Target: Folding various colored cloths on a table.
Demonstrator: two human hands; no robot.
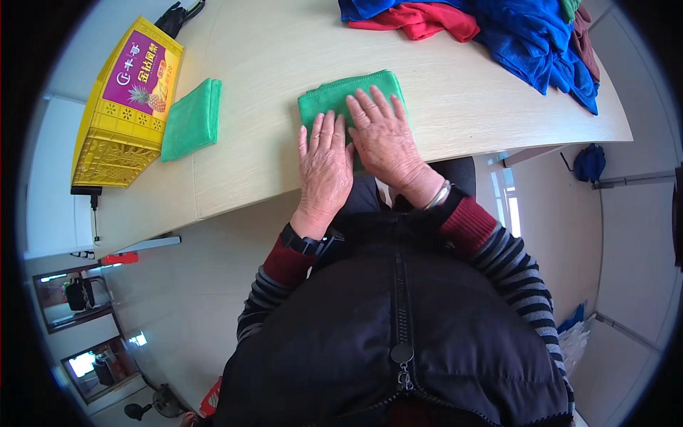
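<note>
The left hand (pixel 324 165) and right hand (pixel 384 135) are lying flat, fingers spread, grasping nothing, pressing on a folded green microfibre cloth (pixel 334 96) at the near edge of the pale wooden table (pixel 270 64).

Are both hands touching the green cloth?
Touching. The head view shows the left hand and right hand pressed flat on the green cloth.

yellow crate (pixel 117 121) | folded green cloth (pixel 191 119) beside it | cloth pile (pixel 498 28) far edge
</note>
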